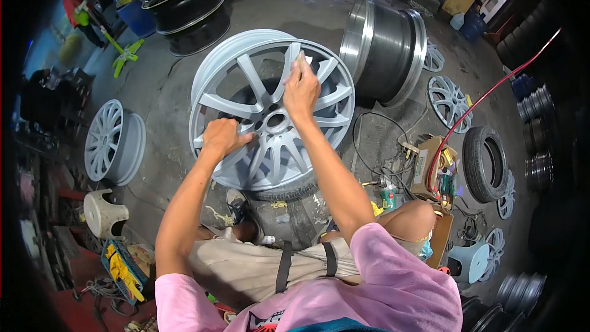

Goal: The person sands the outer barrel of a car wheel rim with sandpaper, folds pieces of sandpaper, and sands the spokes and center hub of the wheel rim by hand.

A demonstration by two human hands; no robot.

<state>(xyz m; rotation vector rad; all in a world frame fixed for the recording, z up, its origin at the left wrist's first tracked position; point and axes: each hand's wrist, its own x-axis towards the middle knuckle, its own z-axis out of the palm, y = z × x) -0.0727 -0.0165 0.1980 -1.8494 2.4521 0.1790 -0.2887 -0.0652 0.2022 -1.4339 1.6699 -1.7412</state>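
Note:
A large grey wheel rim (263, 106) lies in front of me, propped on a black tyre (279, 195). My left hand (224, 138) rests on the lower left spokes, thumb stretched to the right and the other fingers bent over the spoke. On the upper spoke, right of its middle, is my right hand (301, 89), its fingers pressed together round a small pale piece (305, 59) that looks like sandpaper. The rim's hub is between my two hands.
A polished barrel rim (384, 46) stands at upper right, black rims (184, 9) at upper left. An open carton (430, 166), cables and a tyre (485, 163) are on the right. Left are a grey rim (114, 141), a stool (106, 212) and a distant person (77, 6).

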